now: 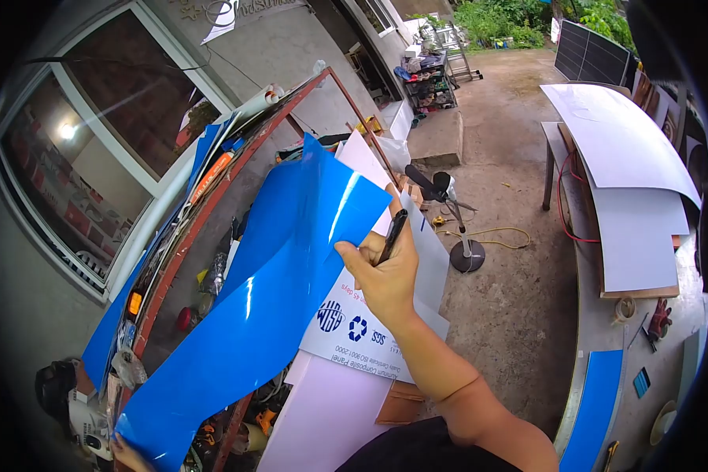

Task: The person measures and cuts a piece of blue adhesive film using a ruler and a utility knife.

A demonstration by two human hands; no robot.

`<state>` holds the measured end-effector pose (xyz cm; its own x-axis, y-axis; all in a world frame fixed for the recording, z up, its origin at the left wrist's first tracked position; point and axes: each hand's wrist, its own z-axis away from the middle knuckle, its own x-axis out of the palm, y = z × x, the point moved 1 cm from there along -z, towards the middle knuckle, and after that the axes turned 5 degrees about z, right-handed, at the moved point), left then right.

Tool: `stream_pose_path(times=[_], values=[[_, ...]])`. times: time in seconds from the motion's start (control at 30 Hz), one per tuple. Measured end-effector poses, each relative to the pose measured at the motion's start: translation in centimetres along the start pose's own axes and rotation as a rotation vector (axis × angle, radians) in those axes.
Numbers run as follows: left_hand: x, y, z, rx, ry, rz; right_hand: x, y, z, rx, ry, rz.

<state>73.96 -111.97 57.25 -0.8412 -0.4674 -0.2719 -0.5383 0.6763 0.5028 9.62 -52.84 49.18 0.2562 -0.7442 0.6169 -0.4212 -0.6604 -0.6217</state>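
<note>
- Left hand [127, 455]: at the lower left edge of view, only partly visible; grip clamped on the near corner of a long, glossy blue flexible sheet [236, 322].
- Glossy blue flexible sheet: runs from the left hand up to the right hand, curved and folded over at its far end, in front of the rack.
- Right hand [389, 271]: grip clamped on the sheet's right edge, thumb on the near face; a slim black pen [393, 236] is lodged among the fingers, tilted.
- Beneath the right forearm: a white printed panel [385, 363] marked "Aluminum Composite Panel", overlapping a pale lilac flat board [330, 417]; a brown cardboard piece [401, 403] beside them.
- Left: a rusty red metal rack [182, 263], loaded with sheet stock.
- Right: a grey worktop [598, 334] carrying a flat blue strip [594, 409], a dark red glove [661, 318], a tan tape roll [625, 309] and large curved white sheets [613, 130].
- Concrete floor [503, 315]: a stand with a round black base [467, 256], a yellow cord [511, 234] near it.
- Far end: a metal ladder [458, 49], a dark gridded panel [594, 47] and green plants [499, 20].
</note>
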Motion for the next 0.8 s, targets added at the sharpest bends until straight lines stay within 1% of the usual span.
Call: stream_pose_path(times=[0.03,0.1,0.13,0.17,0.2,0.23,0.3,0.37,0.43,0.5,0.53,0.6,0.73,0.8], values=[[0.6,0.1,0.9,-0.009,-0.012,0.021,0.0,0.1,0.2,0.002,0.001,-0.002],[1.4,0.3,3.2,-0.03,-0.036,0.062,-0.1,0.2,0.6,-0.063,0.049,0.069],[2.2,0.7,4.0,-0.048,-0.017,0.051,-0.3,0.1,0.8,-0.06,0.047,0.066],[3.0,1.6,5.0,-0.105,-0.023,0.106,-0.6,0.0,0.8,0.009,0.015,0.078],[3.1,1.2,5.1,-0.103,-0.084,0.062,-0.8,0.0,1.0,0.079,-0.018,0.091],[3.3,0.7,5.3,-0.103,-0.147,0.017,-0.9,0.3,1.1,0.084,-0.02,0.091],[4.7,0.9,6.5,-0.116,-0.12,0.044,-1.3,1.1,1.3,0.13,0.011,0.053],[5.4,1.0,7.0,-0.1,-0.09,0.066,-1.6,1.1,1.2,0.13,0.017,0.026],[5.8,2.4,7.8,-0.115,-0.095,0.094,-1.9,1.1,1.0,0.129,0.024,0.0],[6.2,3.6,8.1,-0.155,-0.143,0.127,-2.2,0.9,0.6,0.176,0.058,-0.028],[6.3,4.4,8.4,-0.157,-0.146,0.123,-2.3,0.7,0.3,0.175,0.075,0.006],[6.3,7.0,9.2,-0.151,-0.178,0.136,-2.8,1.1,0.1,0.164,0.083,0.006],[7.0,5.6,8.7,-0.131,-0.173,0.139,-3.3,1.1,-0.2,0.163,0.1,0.004],[7.4,5.0,8.7,-0.141,-0.175,0.195,-3.3,1.1,-0.3,0.164,0.104,-0.002]])
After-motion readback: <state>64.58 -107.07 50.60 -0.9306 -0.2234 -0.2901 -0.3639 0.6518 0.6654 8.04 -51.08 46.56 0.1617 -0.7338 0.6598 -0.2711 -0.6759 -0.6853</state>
